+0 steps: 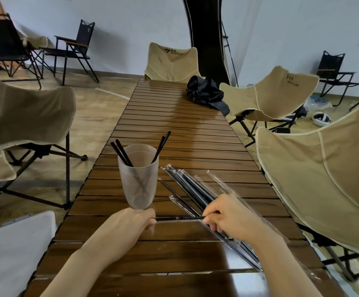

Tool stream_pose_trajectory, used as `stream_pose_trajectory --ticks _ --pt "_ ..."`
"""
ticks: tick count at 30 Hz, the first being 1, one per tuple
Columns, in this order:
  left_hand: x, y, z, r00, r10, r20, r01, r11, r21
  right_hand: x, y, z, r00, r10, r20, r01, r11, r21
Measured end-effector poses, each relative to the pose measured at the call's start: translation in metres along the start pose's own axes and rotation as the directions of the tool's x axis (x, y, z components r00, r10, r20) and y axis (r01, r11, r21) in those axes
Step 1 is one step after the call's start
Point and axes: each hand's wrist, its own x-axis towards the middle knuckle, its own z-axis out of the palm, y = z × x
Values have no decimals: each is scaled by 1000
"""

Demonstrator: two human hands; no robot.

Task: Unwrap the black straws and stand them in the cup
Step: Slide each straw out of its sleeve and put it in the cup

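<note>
Nearest, left hand (129, 224) and right hand (232, 217), fingers curled, are pinching opposite ends of one wrapped straw (178, 218) above the worktop (174, 125). Unwrapping step; next likely calling for sliding the sleeve off. Beyond, wrapped pile (191, 187) lying beside cup (138, 179), four bare straws (123, 152) standing inside.

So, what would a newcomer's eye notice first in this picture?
Probably the hands at the bottom: left hand and right hand hold one wrapped straw level between them, just in front of the translucent cup. Four black straws already stand in that cup, and a pile of wrapped straws lies right of it on the slatted table.
</note>
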Motion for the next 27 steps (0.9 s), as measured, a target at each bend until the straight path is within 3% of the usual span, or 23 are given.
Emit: stream_pose_trajectory --ticks 14,19,27 --pt "-2 4 3 998 -18 63 16 999 28 5 -8 15 998 -64 5 64 992 -106" --pt "0 6 -1 998 -42 52 43 999 -18 7 -7 17 996 -78 -42 76 996 -57" --pt "5 24 -13 983 -26 182 29 999 -17 10 -13 21 988 -144 -49 140 988 -66"
